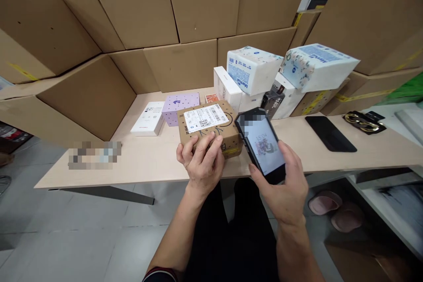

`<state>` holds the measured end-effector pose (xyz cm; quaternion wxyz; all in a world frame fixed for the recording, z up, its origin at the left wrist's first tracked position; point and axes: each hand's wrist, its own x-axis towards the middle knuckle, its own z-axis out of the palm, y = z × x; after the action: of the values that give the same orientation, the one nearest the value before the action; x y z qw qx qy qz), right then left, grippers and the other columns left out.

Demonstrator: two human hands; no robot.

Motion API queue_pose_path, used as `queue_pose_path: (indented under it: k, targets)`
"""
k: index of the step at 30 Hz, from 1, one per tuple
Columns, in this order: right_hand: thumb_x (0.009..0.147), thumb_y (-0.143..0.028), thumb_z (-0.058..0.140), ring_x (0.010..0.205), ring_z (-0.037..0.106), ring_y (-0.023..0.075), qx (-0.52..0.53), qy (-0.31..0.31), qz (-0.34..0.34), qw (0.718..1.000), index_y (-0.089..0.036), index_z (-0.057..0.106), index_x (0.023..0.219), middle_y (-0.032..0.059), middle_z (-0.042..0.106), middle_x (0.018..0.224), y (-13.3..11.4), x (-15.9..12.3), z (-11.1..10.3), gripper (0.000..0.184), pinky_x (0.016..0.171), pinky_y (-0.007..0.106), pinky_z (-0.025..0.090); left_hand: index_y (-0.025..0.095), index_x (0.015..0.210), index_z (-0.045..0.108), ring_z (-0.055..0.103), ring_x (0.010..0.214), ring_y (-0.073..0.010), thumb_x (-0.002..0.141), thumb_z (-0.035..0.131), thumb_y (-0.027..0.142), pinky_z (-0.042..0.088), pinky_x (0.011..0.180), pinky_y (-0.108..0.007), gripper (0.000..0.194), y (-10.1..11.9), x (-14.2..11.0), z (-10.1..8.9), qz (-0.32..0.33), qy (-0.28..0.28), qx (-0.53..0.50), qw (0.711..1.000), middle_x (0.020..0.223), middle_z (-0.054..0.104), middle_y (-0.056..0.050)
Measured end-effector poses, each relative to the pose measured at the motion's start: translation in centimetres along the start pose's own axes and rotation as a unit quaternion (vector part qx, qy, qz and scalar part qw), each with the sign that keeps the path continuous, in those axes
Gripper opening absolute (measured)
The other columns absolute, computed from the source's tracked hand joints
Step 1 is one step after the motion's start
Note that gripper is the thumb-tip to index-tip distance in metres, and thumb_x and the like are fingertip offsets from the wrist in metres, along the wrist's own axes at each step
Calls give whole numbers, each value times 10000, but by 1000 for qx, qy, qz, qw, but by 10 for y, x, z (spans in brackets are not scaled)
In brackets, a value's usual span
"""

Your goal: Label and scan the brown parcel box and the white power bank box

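In the head view, my left hand grips the near side of a brown cardboard parcel at the table's front edge. A white shipping label with a square code lies on the parcel's top. My right hand holds a black smartphone beside the parcel, thumb on one side and fingers on the other. Its lit screen faces up toward me; part of it is pixelated. Just behind the parcel sit a purple dotted box and a flat white box.
Tissue packs rest on white boxes behind the phone. To the right lie a dark flat phone-like slab and a packet with gold loops. Large cardboard panels wall the table. Pink slippers are below.
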<state>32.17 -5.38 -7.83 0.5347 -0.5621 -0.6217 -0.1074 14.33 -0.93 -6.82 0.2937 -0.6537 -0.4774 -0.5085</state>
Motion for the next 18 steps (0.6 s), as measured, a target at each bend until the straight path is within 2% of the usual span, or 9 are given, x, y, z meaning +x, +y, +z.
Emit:
queue_pose_path:
  k: [4,9,12,15,18]
  targets:
    - [760,-374,808,1228,634,361,-64,10,27,998,-205,488,1471,168,632,1349,33,-8,-18,798,1029,561,542,323,1102,747,593,1102,-241,823,690,188,233,1174,-429,316,-1,-2,1,3,1,9,1000,1078,791,16]
    - [713,-436,831,1200,630,429,-175,-15,39,984,-222,472,1484,230,637,1308,93,-21,-34,876,1018,560,518,314,1125,740,579,1124,-246,824,683,169,233,1178,-439,339,-1,-2,3,5,5,3,1000,1092,787,9]
    - [707,-495,809,1153,637,466,-205,-37,76,975,-230,546,1414,234,646,1265,122,-21,-36,800,940,598,512,302,1147,731,570,1129,-245,817,690,158,222,1182,-431,363,-1,-2,4,6,7,-4,1000,1088,788,1]
    - [705,-540,778,1081,643,464,-213,-66,123,967,-206,618,1327,232,666,1164,139,-13,-35,724,863,595,494,311,1156,728,573,1135,-246,825,681,154,213,1178,-429,369,-1,-2,3,2,4,-9,1000,1099,784,0]
    - [712,-566,749,1061,634,457,-221,-96,166,956,-167,632,1322,242,665,1131,146,0,-32,738,835,579,478,310,1156,728,573,1146,-246,831,678,148,212,1175,-431,366,0,-2,2,-2,-3,-13,1000,1117,780,-2]
